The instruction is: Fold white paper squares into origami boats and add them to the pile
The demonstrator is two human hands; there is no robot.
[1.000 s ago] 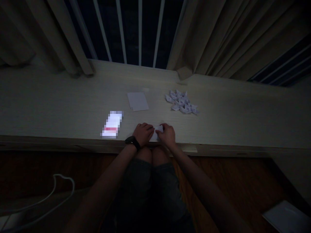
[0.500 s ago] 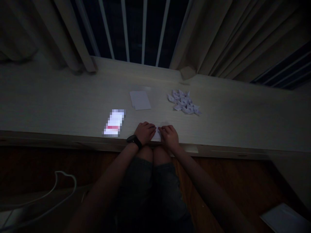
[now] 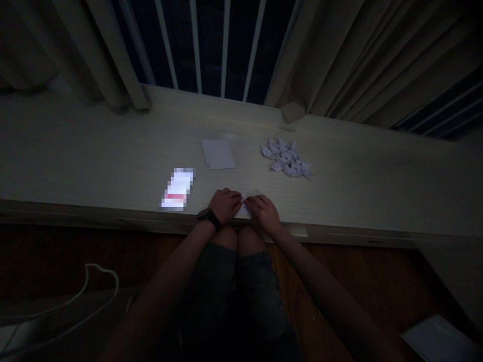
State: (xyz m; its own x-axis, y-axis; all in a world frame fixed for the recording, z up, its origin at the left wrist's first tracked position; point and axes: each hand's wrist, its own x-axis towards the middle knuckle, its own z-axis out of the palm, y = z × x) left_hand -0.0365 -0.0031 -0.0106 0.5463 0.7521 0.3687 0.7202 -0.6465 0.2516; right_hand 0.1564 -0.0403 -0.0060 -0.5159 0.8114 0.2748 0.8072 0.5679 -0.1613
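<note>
A small piece of white paper (image 3: 243, 208) lies at the front edge of the pale ledge, between my hands and partly hidden by them. My left hand (image 3: 225, 205), with a black watch on its wrist, has its fingers closed on the paper's left side. From the right, my right hand (image 3: 264, 213) pinches the paper with bent fingers, its fingertips close to those of the left. Farther back sits a stack of white paper sheets (image 3: 219, 155). To its right is a cluster of several small folded paper shapes (image 3: 287, 158).
A lit phone (image 3: 177, 189), its screen blurred out, lies on the ledge (image 3: 358, 176) left of my hands. Curtains (image 3: 339, 60) and a barred window stand behind. A white cable (image 3: 116, 286) loops at lower left; a flat pale object (image 3: 439, 338) lies at lower right.
My right hand has shifted slightly, its fingers now stretched more toward the left fingertips over the paper. The left hand stays nearly in place.
</note>
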